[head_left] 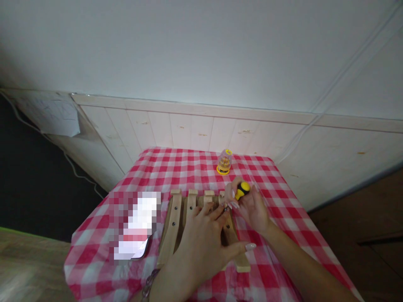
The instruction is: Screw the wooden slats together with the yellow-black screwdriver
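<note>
A wooden slatted piece (170,241) with dark screws in its slats lies on the table. Across its slats my left hand (204,239) is spread flat, fingers pointing away and thumb out to the right. My right hand (248,205) grips a yellow-and-black screwdriver (242,190) at the right end of the piece. The screwdriver is tilted, its handle up and to the right, and its tip comes down by the rightmost slat near my left fingertips. Whether the tip sits in a screw I cannot tell. My left hand covers much of the middle slats.
A clear container with a yellow base and cap (224,162), with small bits inside, stands at the back of the table. A blurred-out phone (138,226) lies left of the wooden piece. A red-and-white checked cloth (176,167) covers the table, which meets the white panelled wall (195,130).
</note>
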Available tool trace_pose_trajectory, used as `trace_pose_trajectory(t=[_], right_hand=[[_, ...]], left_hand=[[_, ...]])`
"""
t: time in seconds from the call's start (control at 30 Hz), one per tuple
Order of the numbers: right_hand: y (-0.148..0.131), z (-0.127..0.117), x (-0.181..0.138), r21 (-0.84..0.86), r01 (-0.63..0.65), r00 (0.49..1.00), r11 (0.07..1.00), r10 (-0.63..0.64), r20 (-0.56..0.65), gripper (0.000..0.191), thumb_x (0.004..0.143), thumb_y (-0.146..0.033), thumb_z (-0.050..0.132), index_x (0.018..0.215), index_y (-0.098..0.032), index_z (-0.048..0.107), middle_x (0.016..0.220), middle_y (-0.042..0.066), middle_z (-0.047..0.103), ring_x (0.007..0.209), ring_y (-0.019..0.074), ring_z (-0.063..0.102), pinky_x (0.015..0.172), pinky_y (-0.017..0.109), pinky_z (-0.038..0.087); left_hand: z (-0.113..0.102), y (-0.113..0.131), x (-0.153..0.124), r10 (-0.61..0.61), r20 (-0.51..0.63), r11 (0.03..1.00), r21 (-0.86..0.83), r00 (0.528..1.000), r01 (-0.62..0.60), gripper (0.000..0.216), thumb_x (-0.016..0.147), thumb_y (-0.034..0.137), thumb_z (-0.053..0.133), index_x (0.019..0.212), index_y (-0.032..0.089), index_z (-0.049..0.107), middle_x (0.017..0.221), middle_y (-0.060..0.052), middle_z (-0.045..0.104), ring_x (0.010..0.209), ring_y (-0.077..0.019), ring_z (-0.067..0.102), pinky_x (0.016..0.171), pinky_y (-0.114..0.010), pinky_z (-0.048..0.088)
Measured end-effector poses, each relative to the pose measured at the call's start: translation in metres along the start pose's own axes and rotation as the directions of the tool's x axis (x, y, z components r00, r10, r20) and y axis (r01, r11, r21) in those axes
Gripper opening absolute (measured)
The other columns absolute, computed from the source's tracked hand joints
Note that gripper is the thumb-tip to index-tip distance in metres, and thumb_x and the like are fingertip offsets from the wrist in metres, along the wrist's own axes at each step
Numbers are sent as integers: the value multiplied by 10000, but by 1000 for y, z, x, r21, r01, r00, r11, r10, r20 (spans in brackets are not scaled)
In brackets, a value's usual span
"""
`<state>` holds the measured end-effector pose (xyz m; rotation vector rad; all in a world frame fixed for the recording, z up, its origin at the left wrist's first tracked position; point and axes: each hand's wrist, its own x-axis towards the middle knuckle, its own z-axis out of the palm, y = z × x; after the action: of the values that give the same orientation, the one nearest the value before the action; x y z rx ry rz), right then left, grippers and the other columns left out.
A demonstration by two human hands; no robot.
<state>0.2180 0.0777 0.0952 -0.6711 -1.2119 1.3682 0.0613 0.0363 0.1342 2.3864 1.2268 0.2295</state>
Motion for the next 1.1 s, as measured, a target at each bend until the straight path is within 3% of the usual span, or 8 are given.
trace_pose_trajectory(t=[0.13,0.5,0.63,0.87,1.0,1.1], right_hand=[[-2,3,-1,46,-32,997,998,35,-67,458,922,-684,489,762,-259,544,600,-31,438,536,172,389,557,324,449],[-1,1,0,118,16,994,993,-3,-108,415,957,-631,515,808,-252,592,624,-35,474,540,158,391,562,294,442],[2,-1,-1,82,33,997,996,-28,-69,433,958,-645,508,802,-249,588,626,-38,473,550,154,402,573,293,449],[6,-7,-5,-144,122,992,982,-121,19,381,982,-623,490,930,-258,584,776,-6,551,683,178,543,663,341,515],[1,-4,-5,-154,167,985,974,-156,80,246,991,-535,558,1013,-290,546,882,-14,590,705,150,565,662,313,497],[1,-1,-5,-131,147,987,980,-136,86,226,987,-519,580,1023,-308,506,792,-44,577,624,134,499,603,284,443]], left_hand=[[1,1,1,-12,-1,1000,2,1000,12,634,926,634,613,1368,181,645,1492,-59,578,1404,-365,481,1133,-560,429],[3,-1,2,-14,-1,1000,2,1000,14,621,930,605,622,1366,163,644,1487,-65,582,1407,-365,476,1143,-573,416],[2,0,2,-12,0,1000,-4,1000,12,610,926,590,633,1372,175,638,1488,-58,583,1403,-360,484,1133,-578,427],[4,-1,2,3,-22,1000,2,1000,-3,657,959,645,534,1392,159,619,1473,-88,595,1385,-369,504,1126,-586,429],[7,-4,2,23,-23,1000,-11,999,-23,601,945,615,593,1345,172,657,1480,-79,592,1390,-357,500,1141,-561,423],[8,-5,2,37,-20,999,-14,999,-37,516,943,569,628,1287,192,697,1478,-66,598,1400,-348,487,1153,-551,413]])
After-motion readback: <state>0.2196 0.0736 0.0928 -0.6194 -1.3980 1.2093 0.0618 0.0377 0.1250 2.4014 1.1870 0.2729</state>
